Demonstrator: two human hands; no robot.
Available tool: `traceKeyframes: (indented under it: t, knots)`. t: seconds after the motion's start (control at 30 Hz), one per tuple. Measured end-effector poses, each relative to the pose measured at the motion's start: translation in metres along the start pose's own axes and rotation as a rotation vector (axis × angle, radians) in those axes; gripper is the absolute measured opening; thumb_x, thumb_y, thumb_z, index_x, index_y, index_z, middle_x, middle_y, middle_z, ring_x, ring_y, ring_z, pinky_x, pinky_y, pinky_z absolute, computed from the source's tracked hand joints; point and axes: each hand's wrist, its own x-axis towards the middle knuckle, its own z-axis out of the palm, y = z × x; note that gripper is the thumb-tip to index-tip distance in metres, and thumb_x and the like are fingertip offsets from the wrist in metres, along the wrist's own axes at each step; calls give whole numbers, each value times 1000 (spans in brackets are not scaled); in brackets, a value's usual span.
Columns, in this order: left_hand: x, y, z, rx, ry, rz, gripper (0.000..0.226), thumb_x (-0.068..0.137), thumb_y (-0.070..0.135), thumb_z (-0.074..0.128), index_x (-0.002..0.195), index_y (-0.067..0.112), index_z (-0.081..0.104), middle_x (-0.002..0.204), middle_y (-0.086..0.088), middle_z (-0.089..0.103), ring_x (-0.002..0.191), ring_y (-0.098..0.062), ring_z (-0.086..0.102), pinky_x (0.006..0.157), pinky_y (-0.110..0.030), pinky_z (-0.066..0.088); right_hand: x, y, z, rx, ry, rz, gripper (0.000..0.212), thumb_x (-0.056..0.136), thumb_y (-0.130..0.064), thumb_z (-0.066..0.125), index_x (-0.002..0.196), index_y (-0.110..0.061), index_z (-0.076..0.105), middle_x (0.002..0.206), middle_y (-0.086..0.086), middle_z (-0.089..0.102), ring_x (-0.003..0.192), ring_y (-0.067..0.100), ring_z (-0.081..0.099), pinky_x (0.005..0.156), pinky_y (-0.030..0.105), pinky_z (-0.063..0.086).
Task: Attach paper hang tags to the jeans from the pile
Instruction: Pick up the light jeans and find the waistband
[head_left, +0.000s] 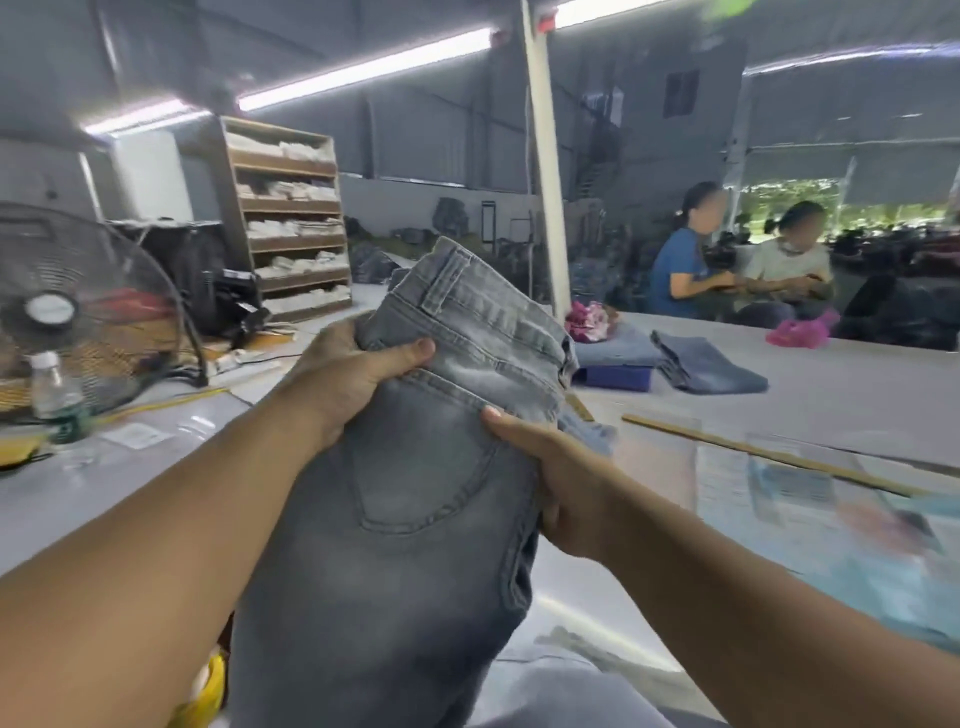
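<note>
Fingers of the left hand (343, 382) are curled round the upper part of a pair of grey jeans (415, 519), the thumb pressed flat across the front of the denim just under the folded-over waistband and the other fingers hidden behind the cloth. Right hand (550, 478) grips the garment's right edge beside the back pocket — its thumb lies on top of the seam and its fingers wrap underneath, mostly out of sight. Both hands hold the jeans up off the grey table (779, 374), with the waistband end tipped away from the wearer and the legs hanging down toward the bottom of the view.

Farther back on the table lie folded blue jeans (711, 364), just beside a dark blue box (613, 376) with more folded denim on it. A long wooden ruler (769, 454) lies slantwise to the right, and blurred clear plastic sleeves with printed sheets (810, 493) lie near it. On the left stand a black wire fan (78, 312) and a clear plastic bottle (54, 389); behind them is a wooden shelf (291, 218) stacked with pale bundles. Two people (737, 260) sit at the far side of the table — a pink bag (800, 332) rests on the tabletop near them
</note>
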Motion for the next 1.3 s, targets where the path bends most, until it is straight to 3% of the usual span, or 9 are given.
traceKeyframes:
  t: [0.13, 0.3, 0.4, 0.5, 0.63, 0.83, 1.0, 1.13, 1.3]
  knots:
    - [39, -18, -21, 92, 122, 50, 33, 56, 38, 86, 88, 34, 77, 96, 5, 77, 91, -18, 73, 86, -38, 55, 63, -3, 12, 47, 121, -275, 61, 66, -8, 85, 123, -10, 63, 106, 16, 73, 92, 36, 73, 82, 55, 58]
    - [87, -53, -22, 389, 272, 116, 30, 68, 55, 75, 91, 37, 67, 89, 19, 73, 87, -3, 69, 73, -27, 50, 135, -4, -3, 38, 339, -473, 75, 63, 0, 86, 125, -21, 49, 107, 10, 71, 88, 29, 73, 74, 47, 61]
    - [95, -110, -16, 777, 176, -157, 67, 80, 64, 67, 130, 23, 51, 125, -4, 63, 116, -30, 59, 91, -41, 49, 167, 28, -21, -195, 533, -220, 68, 69, -11, 86, 124, -11, 47, 108, 8, 64, 99, 29, 67, 83, 40, 57]
    - [67, -171, -14, 1028, -36, -472, 91, 80, 70, 61, 147, 16, 32, 144, -10, 50, 126, -32, 52, 98, -42, 45, 178, 71, -38, -392, 577, 132, 46, 77, -21, 79, 113, -3, 57, 96, 8, 61, 100, 35, 65, 82, 39, 56]
    - [44, -211, -19, 1234, 90, -460, 79, 75, 77, 59, 124, 16, 48, 129, -5, 54, 120, -30, 52, 96, -45, 47, 179, 92, -48, -479, 646, 34, 63, 77, -33, 79, 122, -13, 40, 109, 3, 50, 86, 22, 48, 73, 33, 41]
    - [66, -196, -25, 814, 28, -576, 37, 83, 41, 74, 87, 7, 60, 84, -8, 62, 81, -25, 59, 66, -32, 43, 179, 103, -42, -475, 661, -257, 33, 88, -25, 71, 103, -21, 42, 89, -10, 50, 75, 6, 50, 66, 30, 38]
    - [119, -162, -15, 911, 152, -182, 38, 91, 32, 67, 69, 16, 40, 70, -2, 44, 73, -25, 45, 57, -36, 26, 193, 79, -32, -205, 765, -383, 31, 92, -27, 67, 107, -16, 43, 93, -7, 51, 81, 12, 52, 77, 31, 38]
    - [132, -180, 3, 1210, 160, -129, 29, 97, 44, 53, 105, 16, 56, 115, -13, 57, 106, -34, 53, 81, -42, 41, 201, 68, -46, -269, 722, -209, 56, 89, -31, 69, 128, -10, 35, 105, -2, 47, 90, 20, 48, 80, 32, 37]
    - [73, -250, 13, 1396, -10, -238, 70, 100, 54, 22, 156, 13, 13, 161, -10, 21, 144, -30, 24, 115, -45, 23, 196, 83, -68, -522, 751, -153, 50, 89, -29, 69, 123, -9, 38, 110, 6, 54, 81, 18, 50, 76, 33, 40]
